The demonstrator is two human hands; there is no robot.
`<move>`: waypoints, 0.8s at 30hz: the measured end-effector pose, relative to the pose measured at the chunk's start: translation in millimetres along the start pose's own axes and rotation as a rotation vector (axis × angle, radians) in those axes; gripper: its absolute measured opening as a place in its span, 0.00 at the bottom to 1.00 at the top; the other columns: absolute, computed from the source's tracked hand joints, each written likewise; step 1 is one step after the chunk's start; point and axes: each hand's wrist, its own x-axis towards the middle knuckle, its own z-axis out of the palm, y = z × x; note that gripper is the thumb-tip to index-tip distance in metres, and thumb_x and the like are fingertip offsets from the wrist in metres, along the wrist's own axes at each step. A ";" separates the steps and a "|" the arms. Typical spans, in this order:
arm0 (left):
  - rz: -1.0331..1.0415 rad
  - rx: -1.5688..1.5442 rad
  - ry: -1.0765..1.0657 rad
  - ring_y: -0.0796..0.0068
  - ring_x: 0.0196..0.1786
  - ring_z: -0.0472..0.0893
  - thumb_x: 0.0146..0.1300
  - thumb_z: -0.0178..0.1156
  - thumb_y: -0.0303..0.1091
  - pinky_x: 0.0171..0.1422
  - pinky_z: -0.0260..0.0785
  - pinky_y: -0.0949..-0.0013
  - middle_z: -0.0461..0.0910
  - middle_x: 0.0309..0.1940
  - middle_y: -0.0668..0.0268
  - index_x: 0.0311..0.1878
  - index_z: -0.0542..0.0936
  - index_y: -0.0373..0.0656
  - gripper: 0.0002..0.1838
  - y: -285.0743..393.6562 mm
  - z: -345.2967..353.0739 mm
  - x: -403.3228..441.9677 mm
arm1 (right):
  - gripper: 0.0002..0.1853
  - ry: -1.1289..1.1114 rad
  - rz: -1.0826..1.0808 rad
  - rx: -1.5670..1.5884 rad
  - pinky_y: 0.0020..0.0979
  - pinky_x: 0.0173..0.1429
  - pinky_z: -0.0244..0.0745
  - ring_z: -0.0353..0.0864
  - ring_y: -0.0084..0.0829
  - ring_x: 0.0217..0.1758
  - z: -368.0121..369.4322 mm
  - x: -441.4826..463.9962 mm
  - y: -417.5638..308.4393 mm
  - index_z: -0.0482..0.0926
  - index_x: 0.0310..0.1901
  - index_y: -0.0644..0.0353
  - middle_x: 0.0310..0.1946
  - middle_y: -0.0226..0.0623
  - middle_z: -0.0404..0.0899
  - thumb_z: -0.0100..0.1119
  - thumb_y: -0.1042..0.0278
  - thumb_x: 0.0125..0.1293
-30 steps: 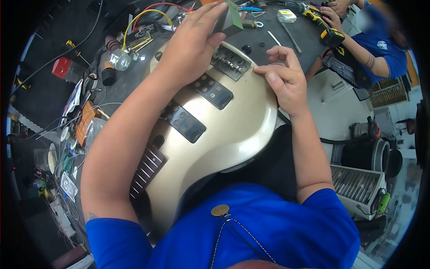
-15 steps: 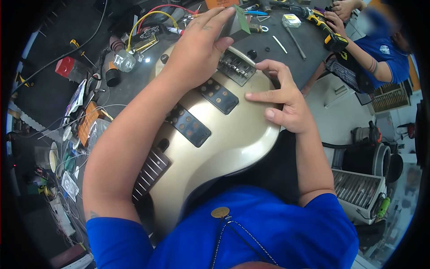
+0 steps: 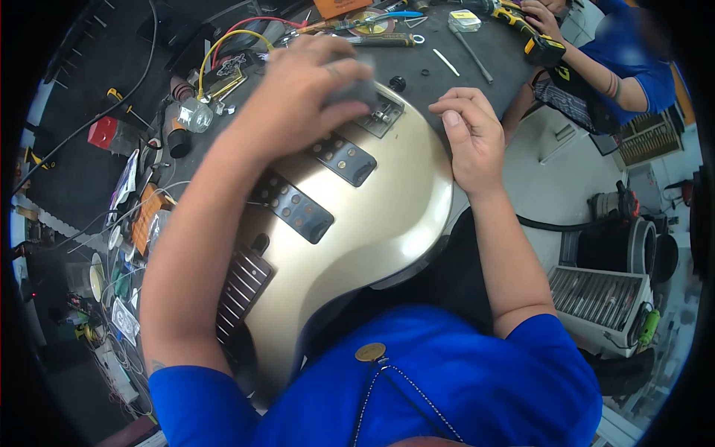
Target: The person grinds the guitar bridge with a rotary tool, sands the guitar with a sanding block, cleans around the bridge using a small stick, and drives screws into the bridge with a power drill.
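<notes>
A gold electric bass body lies across my lap and the table edge, with two dark pickups and a metal bridge. Over the bridge end, my left hand grips a rectangular block, greyish and smeared by motion. Whether the block touches the bridge cannot be made out. My right hand is raised just off the body's right edge, its fingers curled in against the thumb. What they hold, if anything, is hidden. A striped fretboard end shows beneath my left forearm.
Tools and cables crowd the dark workbench, including a wrench and a yellow-black drill. A round black knob lies beyond the bridge. Another person's hand is near the drill. Clutter lines the left side.
My left hand has swung down and left with the block, from above the bridge's far side. My right hand has lifted off the bass body, and its spread fingers have closed.
</notes>
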 end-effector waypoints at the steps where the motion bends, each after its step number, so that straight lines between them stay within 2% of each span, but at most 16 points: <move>1: -0.031 0.003 0.017 0.48 0.75 0.75 0.61 0.80 0.37 0.77 0.65 0.45 0.80 0.70 0.56 0.61 0.89 0.50 0.24 -12.0 -0.5 -1.6 | 0.13 -0.003 0.000 -0.003 0.35 0.56 0.80 0.86 0.37 0.49 0.2 -1.1 1.1 0.90 0.45 0.65 0.48 0.42 0.86 0.66 0.61 0.77; 6: 0.064 -0.063 -0.019 0.49 0.76 0.75 0.60 0.80 0.35 0.77 0.66 0.45 0.81 0.70 0.59 0.58 0.90 0.50 0.21 26.7 -1.9 9.3 | 0.14 -0.014 0.002 0.045 0.35 0.56 0.80 0.86 0.37 0.49 1.9 -0.3 1.7 0.90 0.45 0.65 0.46 0.41 0.86 0.66 0.61 0.76; 9: -0.010 0.087 0.047 0.49 0.75 0.76 0.60 0.80 0.35 0.78 0.65 0.45 0.82 0.68 0.59 0.57 0.91 0.50 0.21 -7.3 -5.0 4.3 | 0.13 -0.015 -0.003 0.019 0.35 0.55 0.81 0.86 0.37 0.48 -0.6 0.1 -0.9 0.90 0.45 0.65 0.46 0.41 0.85 0.66 0.62 0.76; 10: 0.004 0.051 0.079 0.49 0.74 0.76 0.59 0.80 0.35 0.78 0.65 0.46 0.82 0.67 0.60 0.56 0.91 0.50 0.21 -5.5 -3.9 4.0 | 0.13 -0.020 -0.019 0.007 0.35 0.55 0.81 0.86 0.37 0.48 -0.8 1.7 -0.7 0.90 0.45 0.65 0.46 0.41 0.85 0.66 0.62 0.76; 13: 0.104 -0.037 -0.004 0.50 0.74 0.76 0.57 0.81 0.35 0.78 0.65 0.46 0.82 0.67 0.60 0.55 0.92 0.50 0.20 39.1 -7.4 13.4 | 0.13 -0.025 -0.007 0.025 0.35 0.54 0.81 0.86 0.37 0.47 2.9 0.6 -1.8 0.89 0.45 0.66 0.46 0.41 0.85 0.66 0.63 0.76; 17: 0.010 0.048 0.035 0.51 0.74 0.75 0.57 0.81 0.35 0.77 0.65 0.46 0.82 0.67 0.60 0.55 0.92 0.50 0.21 10.9 -10.9 13.5 | 0.12 -0.030 0.014 0.002 0.34 0.52 0.81 0.86 0.36 0.46 0.0 1.0 -3.7 0.89 0.45 0.66 0.46 0.41 0.85 0.66 0.63 0.76; 19: 0.108 -0.077 0.019 0.49 0.71 0.78 0.57 0.81 0.35 0.76 0.66 0.46 0.83 0.67 0.59 0.54 0.92 0.49 0.20 34.0 -5.7 12.0 | 0.12 -0.015 -0.014 0.011 0.34 0.52 0.81 0.86 0.36 0.45 0.2 5.1 -1.2 0.89 0.45 0.66 0.46 0.41 0.85 0.66 0.63 0.75; 24: -0.022 0.017 0.016 0.49 0.73 0.75 0.59 0.80 0.34 0.76 0.66 0.47 0.82 0.68 0.59 0.55 0.92 0.49 0.19 14.7 -13.6 12.9 | 0.13 -0.016 -0.003 0.009 0.35 0.53 0.81 0.86 0.38 0.46 0.5 5.2 -4.5 0.89 0.45 0.65 0.46 0.42 0.85 0.66 0.62 0.75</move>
